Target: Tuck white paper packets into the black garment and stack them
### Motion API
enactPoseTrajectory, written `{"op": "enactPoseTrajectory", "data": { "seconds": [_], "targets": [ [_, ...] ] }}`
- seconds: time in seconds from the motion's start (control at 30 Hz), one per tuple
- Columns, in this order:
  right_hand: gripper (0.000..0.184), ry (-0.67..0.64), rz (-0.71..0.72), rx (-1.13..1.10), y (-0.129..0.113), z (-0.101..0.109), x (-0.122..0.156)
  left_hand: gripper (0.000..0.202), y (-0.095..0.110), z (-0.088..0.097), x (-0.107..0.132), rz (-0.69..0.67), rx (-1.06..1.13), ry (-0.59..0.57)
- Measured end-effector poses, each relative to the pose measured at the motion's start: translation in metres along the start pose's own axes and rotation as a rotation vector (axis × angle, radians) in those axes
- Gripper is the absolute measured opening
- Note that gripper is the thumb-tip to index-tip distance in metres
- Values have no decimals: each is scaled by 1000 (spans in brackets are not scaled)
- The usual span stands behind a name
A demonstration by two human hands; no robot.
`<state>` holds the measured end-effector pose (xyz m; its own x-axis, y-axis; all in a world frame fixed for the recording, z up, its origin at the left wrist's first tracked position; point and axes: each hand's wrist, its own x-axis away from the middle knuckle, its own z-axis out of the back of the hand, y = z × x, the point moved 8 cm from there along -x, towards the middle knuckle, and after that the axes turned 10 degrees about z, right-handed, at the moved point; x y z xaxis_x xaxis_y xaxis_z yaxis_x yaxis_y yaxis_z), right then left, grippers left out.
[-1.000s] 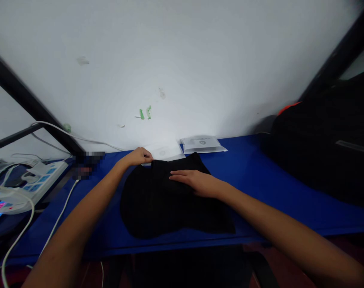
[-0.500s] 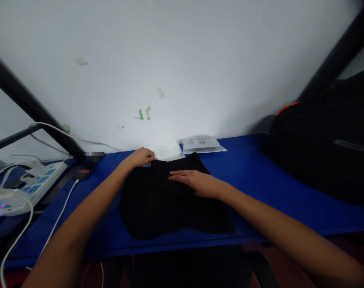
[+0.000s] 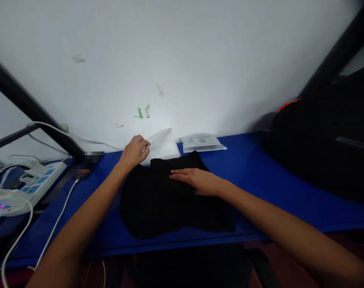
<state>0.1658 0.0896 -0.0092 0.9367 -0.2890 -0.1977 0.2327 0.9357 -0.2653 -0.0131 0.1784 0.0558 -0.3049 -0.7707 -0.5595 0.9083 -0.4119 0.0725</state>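
Observation:
A folded black cloth (image 3: 155, 204) lies spread near the front of the blue table. My right hand (image 3: 198, 181) rests flat on its upper right part, fingers stretched out to the left. Behind the cloth's far left corner, my left hand (image 3: 134, 151) pinches a frosted plastic bag (image 3: 161, 137) by its left edge. One corner of that bag stands up toward the wall, while the rest lies on the table and looks white. To its right is another frosted plastic bag (image 3: 201, 143) with a dark round print, touched by neither hand.
A white power strip (image 3: 45, 182) with blue sockets and tangled cables is at the left. A white cable (image 3: 60, 218) runs across the blue table (image 3: 251, 172). At the right sits a large black bag (image 3: 326, 148). The white wall (image 3: 218, 72) rises behind.
My left hand has risen a little from the cloth's far edge, lifting part of the frosted plastic bag. My right hand stays on the black cloth.

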Motion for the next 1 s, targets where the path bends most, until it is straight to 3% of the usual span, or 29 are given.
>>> {"op": "enactPoseTrajectory", "data": {
  "seconds": [0.07,0.17,0.27,0.37,0.53,0.63,0.73,0.87,1.0],
  "targets": [
    [79,27,46,18,-3,3,1,13,14,9,7,-48,19,59],
    [72,117,154,30,-16,14,4,11,39,12,22,-97,44,48],
    [68,228,250,48,-31,25,9,12,66,10,39,-117,98,-41],
    [62,284,272,99,-38,30,12,15,90,6,55,-134,215,-205],
    [51,271,253,195,-33,25,10,28,102,-1,71,-73,445,-435],
    [47,266,284,234,-29,21,8,40,100,-2,75,-84,477,-462],
    [47,197,190,224,-19,13,3,52,94,-1,76,-76,375,-406],
    [48,58,-99,162,-3,4,-6,74,97,-8,82,-97,111,-392],
    [42,-27,-360,196,4,4,-7,69,109,-13,87,-131,-32,-388]
  ]
}}
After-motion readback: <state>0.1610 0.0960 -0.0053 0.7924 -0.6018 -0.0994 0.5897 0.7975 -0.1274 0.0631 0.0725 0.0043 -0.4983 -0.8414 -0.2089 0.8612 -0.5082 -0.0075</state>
